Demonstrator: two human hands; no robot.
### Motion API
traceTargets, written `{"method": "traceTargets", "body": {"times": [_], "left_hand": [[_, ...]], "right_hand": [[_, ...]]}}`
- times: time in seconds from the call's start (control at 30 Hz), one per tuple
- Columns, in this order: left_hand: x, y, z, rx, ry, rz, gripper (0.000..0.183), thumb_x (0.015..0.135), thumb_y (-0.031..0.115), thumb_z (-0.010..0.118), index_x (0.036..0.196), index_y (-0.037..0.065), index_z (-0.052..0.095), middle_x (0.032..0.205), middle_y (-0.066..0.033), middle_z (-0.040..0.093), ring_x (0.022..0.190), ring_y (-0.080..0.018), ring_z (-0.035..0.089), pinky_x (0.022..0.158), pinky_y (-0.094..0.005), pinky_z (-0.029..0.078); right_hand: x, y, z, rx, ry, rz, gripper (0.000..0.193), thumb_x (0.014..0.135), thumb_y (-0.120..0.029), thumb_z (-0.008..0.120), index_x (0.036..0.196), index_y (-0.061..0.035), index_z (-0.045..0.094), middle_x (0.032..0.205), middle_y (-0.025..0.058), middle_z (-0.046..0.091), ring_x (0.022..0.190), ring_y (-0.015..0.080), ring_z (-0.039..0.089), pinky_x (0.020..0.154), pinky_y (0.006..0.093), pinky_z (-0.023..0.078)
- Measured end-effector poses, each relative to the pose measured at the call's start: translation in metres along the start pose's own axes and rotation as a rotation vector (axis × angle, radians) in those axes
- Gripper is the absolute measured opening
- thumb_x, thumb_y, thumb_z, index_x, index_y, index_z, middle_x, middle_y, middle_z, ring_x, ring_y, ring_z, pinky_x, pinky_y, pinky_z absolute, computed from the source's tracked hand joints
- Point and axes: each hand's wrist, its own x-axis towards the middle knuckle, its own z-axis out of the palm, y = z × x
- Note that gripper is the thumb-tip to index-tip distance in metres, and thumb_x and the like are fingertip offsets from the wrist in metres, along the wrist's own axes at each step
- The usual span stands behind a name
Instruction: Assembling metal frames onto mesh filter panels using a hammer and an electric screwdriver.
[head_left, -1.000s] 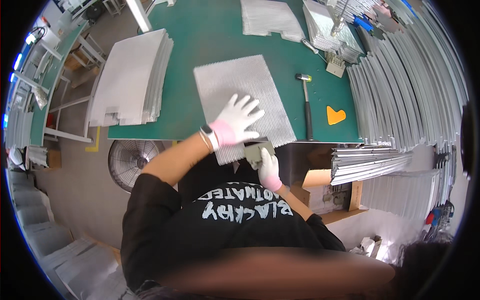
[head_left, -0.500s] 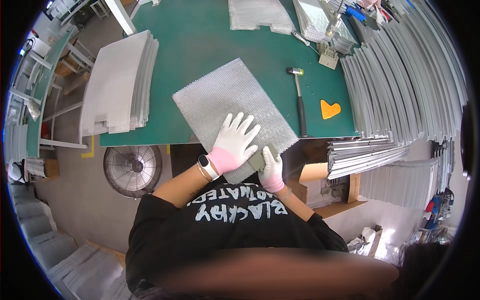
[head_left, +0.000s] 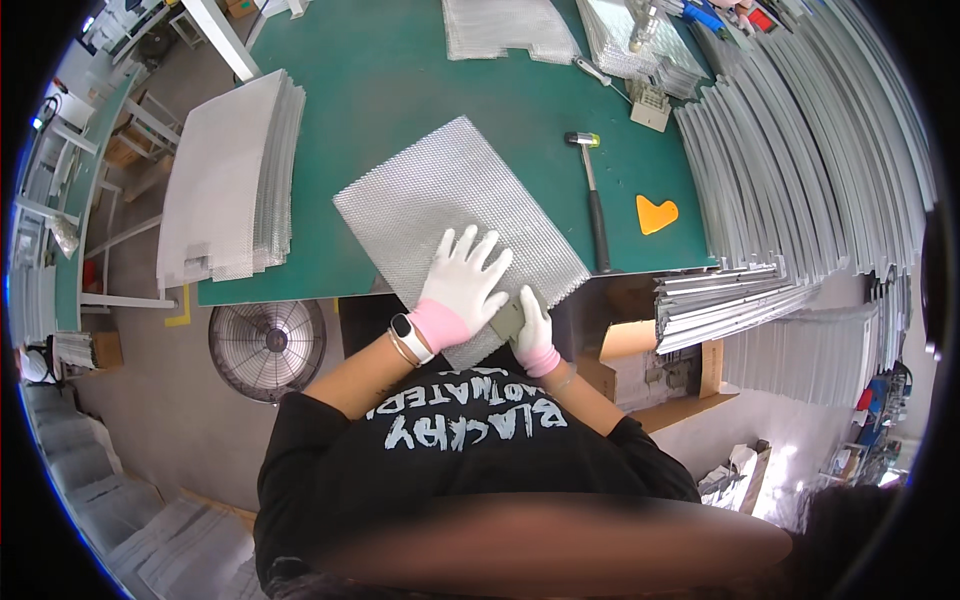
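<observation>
A silvery mesh panel [head_left: 440, 190] with a fine honeycomb-like pattern lies at a slant across the front edge of the green table, its near corner reaching toward my body. My left hand [head_left: 463, 278], in a white glove with a pink cuff, rests flat on the panel with its fingers spread. In my right hand [head_left: 536, 335], gloved the same way, is a small grey-green block [head_left: 508, 320]. It is held against the panel's near right edge, close to my left thumb. My palm and fingers hide part of the block.
On the green table [head_left: 370, 90], a mallet [head_left: 595, 200] and an orange scraper [head_left: 656, 214] lie right of the panel. Mesh sheets [head_left: 215, 180] are stacked left, more sheets [head_left: 510, 28] lie far back. Long metal strips [head_left: 780, 170] crowd the right. A floor fan [head_left: 268, 345] stands below left.
My right hand and the block have shifted slightly away from me along the panel's edge. My left hand stays spread on the panel. The whole view has shifted a little.
</observation>
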Motion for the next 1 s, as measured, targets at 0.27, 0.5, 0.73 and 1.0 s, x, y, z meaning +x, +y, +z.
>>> {"method": "traceTargets", "body": {"times": [0.27, 0.5, 0.73, 1.0], "left_hand": [[0.048, -0.092, -0.012, -0.110, 0.043, 0.292, 0.045, 0.087, 0.029, 0.066, 0.128, 0.012, 0.060, 0.137, -0.0118, 0.053, 0.132, -0.0408, 0.041, 0.112, -0.0560, 0.032], [0.009, -0.029, -0.031, -0.137, 0.207, 0.190, 0.037, 0.084, 0.014, 0.059, 0.120, 0.005, 0.061, 0.127, -0.0136, 0.057, 0.125, -0.0382, 0.047, 0.102, -0.0522, 0.041], [-0.051, 0.015, 0.034, -0.503, 0.054, 0.409, 0.039, 0.082, 0.017, 0.066, 0.117, 0.002, 0.060, 0.123, -0.0149, 0.060, 0.118, -0.0360, 0.054, 0.098, -0.0473, 0.046], [-0.082, 0.003, 0.059, -0.705, -0.090, 0.211, 0.033, 0.089, 0.017, 0.061, 0.117, 0.000, 0.063, 0.122, -0.0181, 0.065, 0.116, -0.0352, 0.059, 0.102, -0.0450, 0.046]], "right_hand": [[0.047, -0.047, -0.042, -0.977, -0.825, 0.066, 0.047, 0.087, -0.032, 0.072, 0.120, 0.0001, 0.066, 0.111, 0.0171, 0.072, 0.101, 0.0234, 0.070, 0.091, 0.0338, 0.054], [0.128, -0.079, -0.264, -1.936, 0.133, -0.163, 0.028, 0.088, -0.013, 0.056, 0.114, -0.0173, 0.066, 0.107, 0.0115, 0.066, 0.100, 0.0319, 0.066, 0.083, 0.0471, 0.054], [0.162, -0.098, -0.286, -2.201, -0.196, -0.209, 0.022, 0.085, -0.012, 0.062, 0.106, -0.0143, 0.067, 0.107, 0.0112, 0.067, 0.101, 0.0319, 0.065, 0.083, 0.0461, 0.055], [0.168, -0.094, -0.302, -1.991, -0.423, -0.021, 0.025, 0.087, -0.016, 0.059, 0.110, -0.0127, 0.068, 0.108, 0.0169, 0.069, 0.104, 0.0372, 0.065, 0.091, 0.0488, 0.052]]}}
